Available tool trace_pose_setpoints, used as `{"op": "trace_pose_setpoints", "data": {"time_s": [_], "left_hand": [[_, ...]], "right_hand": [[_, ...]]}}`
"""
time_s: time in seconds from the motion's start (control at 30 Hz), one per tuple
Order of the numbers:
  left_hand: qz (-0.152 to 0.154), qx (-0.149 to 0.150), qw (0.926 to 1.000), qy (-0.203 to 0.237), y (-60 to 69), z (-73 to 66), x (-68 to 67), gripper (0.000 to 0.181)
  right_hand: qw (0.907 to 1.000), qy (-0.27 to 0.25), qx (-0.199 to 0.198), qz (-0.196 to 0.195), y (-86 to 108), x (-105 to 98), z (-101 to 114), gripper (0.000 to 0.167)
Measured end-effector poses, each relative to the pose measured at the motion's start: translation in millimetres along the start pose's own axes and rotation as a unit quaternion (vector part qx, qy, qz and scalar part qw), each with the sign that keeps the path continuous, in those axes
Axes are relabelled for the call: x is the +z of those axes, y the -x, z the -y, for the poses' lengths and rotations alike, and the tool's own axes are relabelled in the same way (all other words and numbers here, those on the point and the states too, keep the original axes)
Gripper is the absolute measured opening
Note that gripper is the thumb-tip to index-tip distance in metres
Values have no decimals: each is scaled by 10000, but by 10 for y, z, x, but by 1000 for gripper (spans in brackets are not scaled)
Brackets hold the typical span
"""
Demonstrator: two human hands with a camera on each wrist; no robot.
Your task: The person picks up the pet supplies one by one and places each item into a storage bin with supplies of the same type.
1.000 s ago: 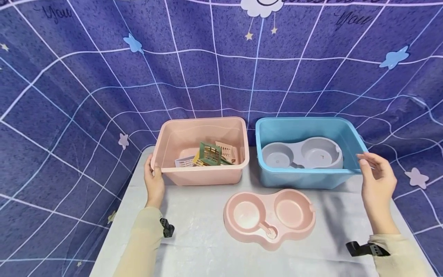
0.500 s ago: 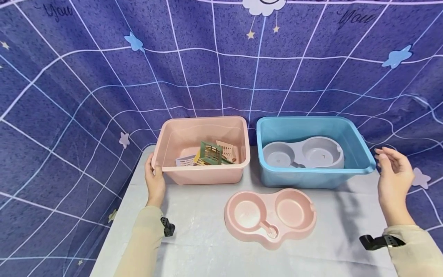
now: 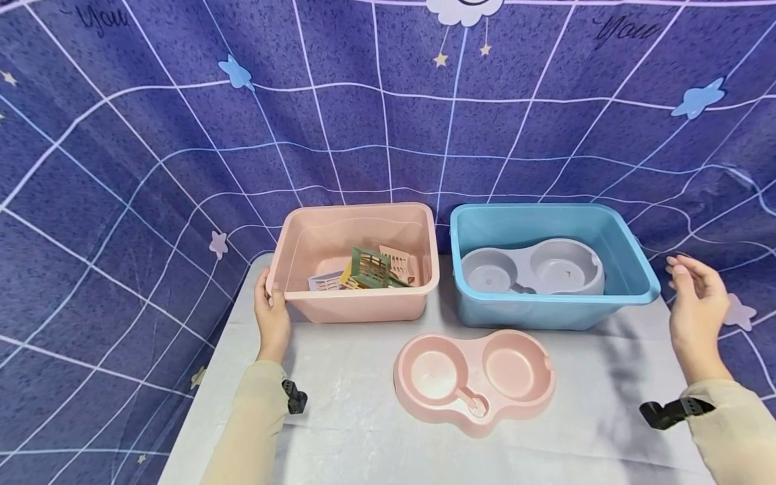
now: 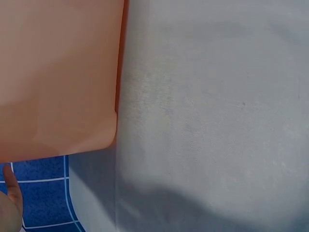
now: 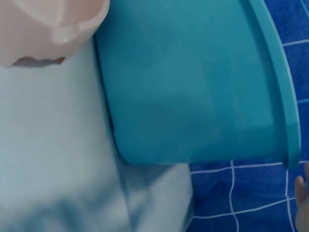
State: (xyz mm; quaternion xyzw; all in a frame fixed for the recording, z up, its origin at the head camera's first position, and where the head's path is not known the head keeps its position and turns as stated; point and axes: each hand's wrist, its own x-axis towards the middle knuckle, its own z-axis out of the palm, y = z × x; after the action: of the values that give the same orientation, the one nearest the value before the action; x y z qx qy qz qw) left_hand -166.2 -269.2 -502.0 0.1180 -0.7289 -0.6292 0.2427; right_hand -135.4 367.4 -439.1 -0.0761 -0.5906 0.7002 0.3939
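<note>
My left hand (image 3: 271,318) holds the front left corner of a pink plastic tub (image 3: 354,308), thumb on the near side of the rim. In that tub lie several slotted scoops, a green one (image 3: 370,267) on top. My right hand (image 3: 699,311) is in the air just right of a blue tub (image 3: 545,312), apart from its rim, fingers loosely bent and holding nothing. A grey double pet bowl (image 3: 523,259) sits inside the blue tub. In the right wrist view, fingertips (image 5: 300,188) show beside the blue rim.
A pink double pet bowl (image 3: 475,350) stands on the white-covered table (image 3: 339,431) in front of the tubs. Behind and at both sides hangs a dark blue curtain (image 3: 388,121) with grid lines and stars. A narrow gap separates the two tubs.
My right hand has moved off the blue tub's front right corner, to the right. The left hand stays at the pink tub's corner. Both tubs and the bowls keep their places.
</note>
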Motion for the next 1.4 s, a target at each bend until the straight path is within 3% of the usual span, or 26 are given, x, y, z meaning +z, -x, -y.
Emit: {"op": "trace_pose_setpoints", "data": {"time_s": [0.37,0.6,0.7,0.8,0.93,1.03,1.17,1.27,1.4], "left_hand": [[-9,-38,10000,50,5,-19,-2,47],[118,-83,9998,147,23,-109,-19,48],[199,-94,9997,119,74,-245,-16,48],[235,-126,9996,50,125,-367,-7,48],[251,-164,9995,-19,140,-412,-1,48],[291,-182,9994,47,130,-406,4,48],[391,-339,9985,173,82,-302,-26,50],[415,-447,9981,34,46,-184,-55,52],[594,-668,9960,-57,101,-299,-116,58]], "right_hand": [[9911,1137,619,304,-2,-86,-162,24],[9660,2304,1094,418,39,-51,-259,29],[9669,2230,1157,439,53,-46,-319,32],[9760,1881,1025,403,66,-43,-378,33],[9863,1289,1004,205,83,-46,-426,32],[9891,1021,1051,123,74,-59,-441,31],[9881,1210,927,214,54,-82,-454,30],[9852,1511,765,280,50,-93,-452,29],[9854,1561,564,369,80,-57,-420,28]]}}
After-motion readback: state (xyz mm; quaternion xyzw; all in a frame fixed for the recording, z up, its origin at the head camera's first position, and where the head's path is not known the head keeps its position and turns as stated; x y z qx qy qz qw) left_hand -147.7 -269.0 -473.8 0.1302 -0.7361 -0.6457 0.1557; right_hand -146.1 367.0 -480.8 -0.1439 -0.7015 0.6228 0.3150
